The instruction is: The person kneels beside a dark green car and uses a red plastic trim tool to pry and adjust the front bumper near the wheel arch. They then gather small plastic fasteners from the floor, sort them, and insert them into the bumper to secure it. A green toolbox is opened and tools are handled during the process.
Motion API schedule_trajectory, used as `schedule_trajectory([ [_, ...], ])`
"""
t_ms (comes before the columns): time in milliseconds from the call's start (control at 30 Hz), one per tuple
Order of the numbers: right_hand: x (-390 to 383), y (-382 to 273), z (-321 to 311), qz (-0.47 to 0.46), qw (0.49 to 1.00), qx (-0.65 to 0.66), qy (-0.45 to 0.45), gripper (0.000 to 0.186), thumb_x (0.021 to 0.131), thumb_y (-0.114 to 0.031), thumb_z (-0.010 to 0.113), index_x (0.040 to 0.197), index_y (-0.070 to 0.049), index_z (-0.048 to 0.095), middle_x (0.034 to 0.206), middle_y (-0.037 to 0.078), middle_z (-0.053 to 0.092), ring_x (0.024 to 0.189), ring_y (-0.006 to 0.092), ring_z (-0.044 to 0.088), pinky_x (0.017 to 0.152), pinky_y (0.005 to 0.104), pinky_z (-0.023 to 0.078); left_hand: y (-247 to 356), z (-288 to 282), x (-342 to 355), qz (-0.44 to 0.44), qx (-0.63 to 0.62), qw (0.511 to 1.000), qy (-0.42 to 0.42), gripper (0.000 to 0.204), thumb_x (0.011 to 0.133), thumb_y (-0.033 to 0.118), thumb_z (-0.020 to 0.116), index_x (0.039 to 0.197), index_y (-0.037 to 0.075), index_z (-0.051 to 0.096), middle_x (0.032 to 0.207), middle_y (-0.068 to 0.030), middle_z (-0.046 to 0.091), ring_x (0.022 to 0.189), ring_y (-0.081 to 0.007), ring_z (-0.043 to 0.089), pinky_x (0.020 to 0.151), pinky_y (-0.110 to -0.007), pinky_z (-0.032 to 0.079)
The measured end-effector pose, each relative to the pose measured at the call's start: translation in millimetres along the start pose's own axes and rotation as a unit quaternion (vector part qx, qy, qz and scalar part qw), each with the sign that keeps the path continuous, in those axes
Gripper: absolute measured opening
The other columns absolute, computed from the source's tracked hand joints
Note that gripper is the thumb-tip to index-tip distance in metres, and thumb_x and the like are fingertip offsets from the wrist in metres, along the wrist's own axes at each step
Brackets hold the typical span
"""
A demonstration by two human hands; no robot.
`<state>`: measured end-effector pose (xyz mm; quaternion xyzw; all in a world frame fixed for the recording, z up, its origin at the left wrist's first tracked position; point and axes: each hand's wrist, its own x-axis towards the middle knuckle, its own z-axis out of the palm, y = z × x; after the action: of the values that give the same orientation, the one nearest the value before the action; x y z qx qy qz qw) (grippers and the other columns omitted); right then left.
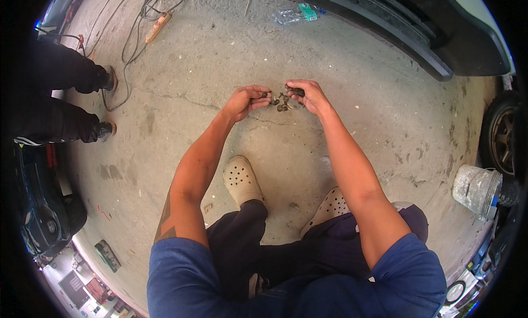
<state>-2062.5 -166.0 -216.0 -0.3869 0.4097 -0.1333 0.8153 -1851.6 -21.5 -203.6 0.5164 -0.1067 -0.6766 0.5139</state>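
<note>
Pinching a dark part (265,95) in left hand (243,102) at 11 o'clock, a second part (297,91) in right hand (309,96) at 1; flanking loose parts (282,107) on the floor (181,136), just past 12 o'clock.

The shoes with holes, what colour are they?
The shoes are cream, best seen in the head view.

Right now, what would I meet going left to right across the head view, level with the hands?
Another person's dark trousers, bare left hand, small pile of dark bolt-like pieces, bare right hand, black-tyred bronze spoked wheel.
</note>
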Motion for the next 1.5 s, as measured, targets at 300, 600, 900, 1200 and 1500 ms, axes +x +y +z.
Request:
schedule_trajectory([
  [300, -3, -3, 2, 0.006, 1.0, 0.007, -0.01, 0.027, 0.091, -0.017, 0.074, 0.11, 0.002, 0.074, 0.094, 0.01, 0.072, 0.085, 0.0145, 0.067, 0.077, 0.0279, 0.054, 6, 7, 0, -0.012, -0.021, 0.998, -0.054, 0.028, 0.102, -0.001, 0.046, 0.125, -0.009, 0.059, 0.116, -0.0166, 0.069, 0.105, -0.0231, 0.071, 0.099, -0.032, 0.06],
  [600, -3, -3, 6, 0.016, 0.999, 0.022, -0.039, 0.026, 0.093, -0.012, 0.072, 0.113, 0.006, 0.071, 0.103, 0.014, 0.072, 0.092, 0.0207, 0.07, 0.084, 0.0317, 0.058, 12, 18, -1, 0.01, -0.016, 0.999, -0.029, 0.03, 0.1, 0.0, 0.051, 0.127, -0.011, 0.059, 0.122, -0.0186, 0.066, 0.113, -0.0251, 0.068, 0.104, -0.032, 0.056],
  [900, -1, -4, 10, 0.046, 0.996, 0.057, -0.05, 0.028, 0.095, -0.01, 0.069, 0.115, 0.01, 0.068, 0.106, 0.018, 0.07, 0.097, 0.0246, 0.072, 0.088, 0.0331, 0.062, 10, 27, -2, 0.045, 0.081, 0.996, -0.003, 0.03, 0.103, 0.004, 0.057, 0.13, -0.01, 0.06, 0.125, -0.0187, 0.067, 0.112, -0.0246, 0.069, 0.102, -0.033, 0.056],
  [1200, -4, -10, 11, 0.055, 0.994, 0.066, -0.059, 0.031, 0.099, -0.012, 0.059, 0.117, 0.012, 0.067, 0.108, 0.02, 0.069, 0.099, 0.0256, 0.071, 0.088, 0.0338, 0.062, 13, 28, -2, 0.043, 0.121, 0.992, -0.008, 0.031, 0.103, 0.004, 0.055, 0.131, -0.009, 0.061, 0.124, -0.0207, 0.07, 0.112, -0.0252, 0.07, 0.1, -0.034, 0.057],
  [1500, -7, -10, 13, 0.058, 0.994, 0.061, -0.067, 0.035, 0.103, -0.016, 0.054, 0.121, 0.011, 0.065, 0.115, 0.022, 0.068, 0.108, 0.0269, 0.069, 0.094, 0.0366, 0.059, 16, 31, -4, 0.049, 0.17, 0.984, -0.002, 0.032, 0.103, 0.003, 0.053, 0.131, -0.01, 0.061, 0.123, -0.0207, 0.07, 0.11, -0.0256, 0.07, 0.101, -0.036, 0.056],
])
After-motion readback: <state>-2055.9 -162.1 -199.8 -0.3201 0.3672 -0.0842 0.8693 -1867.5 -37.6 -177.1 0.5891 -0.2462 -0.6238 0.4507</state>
